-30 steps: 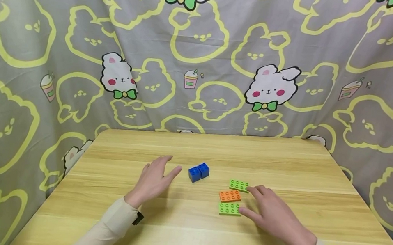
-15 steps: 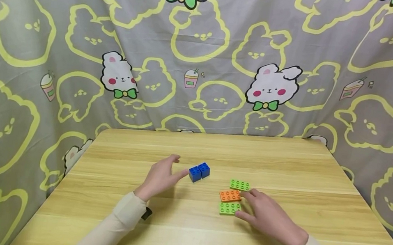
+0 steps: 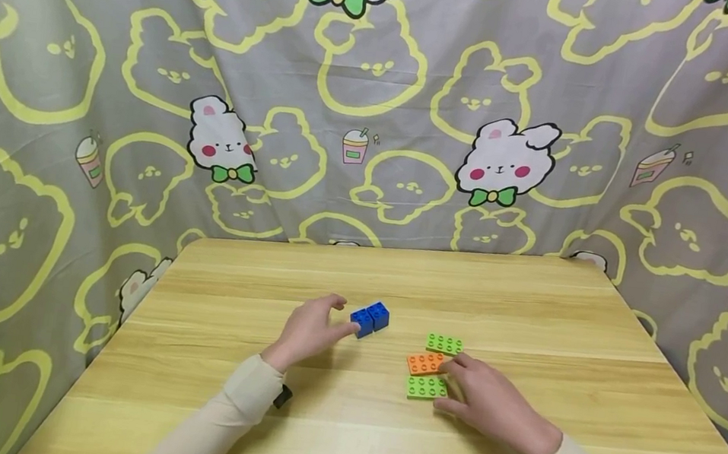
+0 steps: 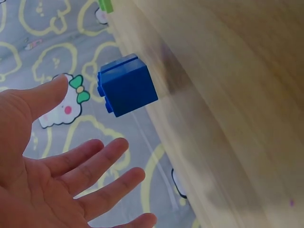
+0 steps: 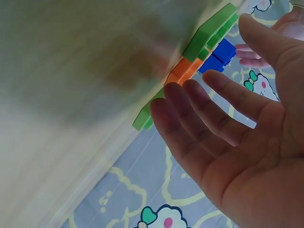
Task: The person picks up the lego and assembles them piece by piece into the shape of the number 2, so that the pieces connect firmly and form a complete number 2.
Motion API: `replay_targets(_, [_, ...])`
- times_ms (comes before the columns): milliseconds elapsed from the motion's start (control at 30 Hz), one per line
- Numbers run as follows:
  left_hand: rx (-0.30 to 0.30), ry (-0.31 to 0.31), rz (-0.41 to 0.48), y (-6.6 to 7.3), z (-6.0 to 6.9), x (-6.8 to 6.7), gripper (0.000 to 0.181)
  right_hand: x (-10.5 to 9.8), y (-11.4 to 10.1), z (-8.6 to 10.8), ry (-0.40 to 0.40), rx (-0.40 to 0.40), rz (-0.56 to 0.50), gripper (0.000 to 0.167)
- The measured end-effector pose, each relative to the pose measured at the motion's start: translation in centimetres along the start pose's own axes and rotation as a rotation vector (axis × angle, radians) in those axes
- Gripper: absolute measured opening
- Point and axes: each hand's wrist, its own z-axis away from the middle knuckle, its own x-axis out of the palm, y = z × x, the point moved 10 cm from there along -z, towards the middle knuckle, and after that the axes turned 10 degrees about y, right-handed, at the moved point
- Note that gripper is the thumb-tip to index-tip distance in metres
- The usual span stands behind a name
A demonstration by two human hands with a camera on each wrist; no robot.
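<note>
Two blue bricks stand side by side on the table. My left hand is spread just left of them, its thumb near the nearer brick and its palm empty. A far green plate brick, an orange plate brick and a near green plate brick lie in a column to the right. My right hand is at their right side with fingers relaxed, fingertips over or against the orange one's edge; contact cannot be told.
The wooden table carries the bricks. Behind it and at both sides hangs a grey curtain with yellow outlines and white cartoon animals.
My left hand has moved right, up close to the blue bricks. My right hand has shifted slightly left, from the green bricks' right ends to beside the orange one. The bricks have stayed in place.
</note>
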Motion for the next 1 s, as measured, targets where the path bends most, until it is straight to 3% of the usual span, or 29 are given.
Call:
replay_targets(233, [0.0,-0.031,-0.009,0.2,-0.1,0.9,0.056,0.6,0.1,0.0,-0.028,0.023,0.013,0.05])
replay_targets(667, [-0.009,-0.064,-0.005,0.5,-0.2,1.8,0.047,0.8,-0.3,0.2,-0.036,-0.023,0.034,0.041])
replay_targets(1000, [-0.021,-0.089,-0.045,0.4,-1.0,2.7,0.05,0.8,-0.5,0.1,-0.031,-0.033,0.018,0.032])
